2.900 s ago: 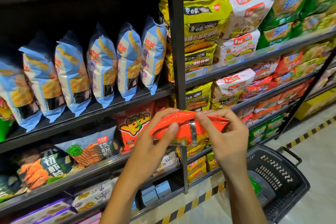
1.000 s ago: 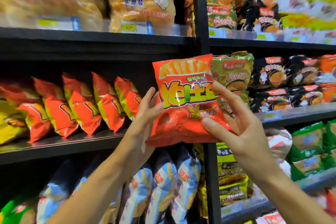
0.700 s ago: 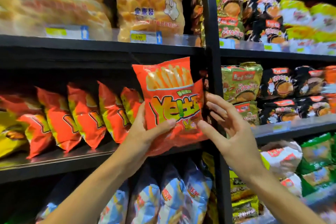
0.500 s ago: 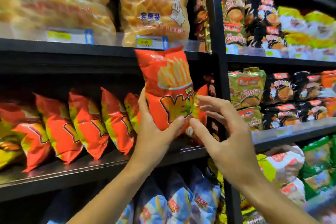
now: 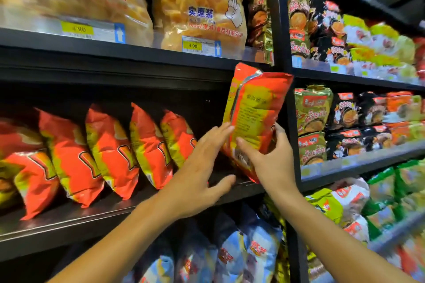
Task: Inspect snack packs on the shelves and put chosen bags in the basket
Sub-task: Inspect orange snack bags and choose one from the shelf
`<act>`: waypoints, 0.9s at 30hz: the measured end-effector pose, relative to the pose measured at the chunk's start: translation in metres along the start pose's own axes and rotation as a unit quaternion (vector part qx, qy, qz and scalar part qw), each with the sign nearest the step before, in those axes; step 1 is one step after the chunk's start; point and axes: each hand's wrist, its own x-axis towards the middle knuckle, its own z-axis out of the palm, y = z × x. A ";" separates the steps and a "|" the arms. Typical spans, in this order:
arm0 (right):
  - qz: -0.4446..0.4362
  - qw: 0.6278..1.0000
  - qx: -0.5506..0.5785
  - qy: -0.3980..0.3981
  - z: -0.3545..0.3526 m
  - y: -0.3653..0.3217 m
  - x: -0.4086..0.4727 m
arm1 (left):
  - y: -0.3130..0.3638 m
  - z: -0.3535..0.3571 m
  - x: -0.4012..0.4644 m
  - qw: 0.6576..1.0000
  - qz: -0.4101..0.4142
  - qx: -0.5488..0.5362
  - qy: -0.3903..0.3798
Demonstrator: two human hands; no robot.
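The red bag (image 5: 253, 119) is now seen from the back: its yellow text panel and barcode face the camera, where half a second ago the printed front with the fries was shown. It is held upright at the right end of the middle shelf (image 5: 96, 218), against the black post (image 5: 279, 30), its lower corner close to the shelf edge. It has been passed across: the right hand (image 5: 272, 158) is clamped on its lower part, thumb on the back panel and fingers curled round the far edge, whereas earlier it was gripped by the left. The left hand (image 5: 202, 174) has been let go; its fingers are spread and straight, their tips just touching the bag's left edge. To the left, a row of like red bags (image 5: 110, 151) stands on the same shelf. The basket is not in view. The bag is judged to be going back on the shelf rather than being chosen, though the back may simply be under inspection.
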 end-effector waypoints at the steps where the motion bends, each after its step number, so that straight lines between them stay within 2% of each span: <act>1: 0.010 1.000 -0.018 -0.004 0.002 0.006 0.002 | -0.014 -0.005 -0.006 0.998 0.002 0.064 -0.005; 4: 0.038 0.998 -0.040 -0.008 0.012 0.015 0.007 | -0.050 -0.017 -0.026 0.960 -0.006 0.276 -0.040; 6: 0.051 0.998 -0.041 -0.012 0.020 0.021 0.010 | -0.061 -0.019 -0.035 0.947 -0.023 0.316 -0.059; 10: 0.081 0.993 -0.081 -0.029 0.033 0.034 0.012 | -0.063 -0.016 -0.043 0.936 -0.030 0.341 -0.077; 18: 0.133 0.947 -0.239 -0.166 0.041 0.046 0.029 | -0.061 -0.016 -0.046 0.933 -0.055 0.337 -0.112; 23: 0.116 0.943 -0.235 -0.208 0.023 0.046 0.021 | -0.062 -0.015 -0.047 0.939 -0.074 0.315 -0.116; 27: 0.101 0.946 -0.244 -0.190 0.033 0.044 0.031 | -0.056 -0.018 -0.043 0.948 -0.103 0.265 -0.140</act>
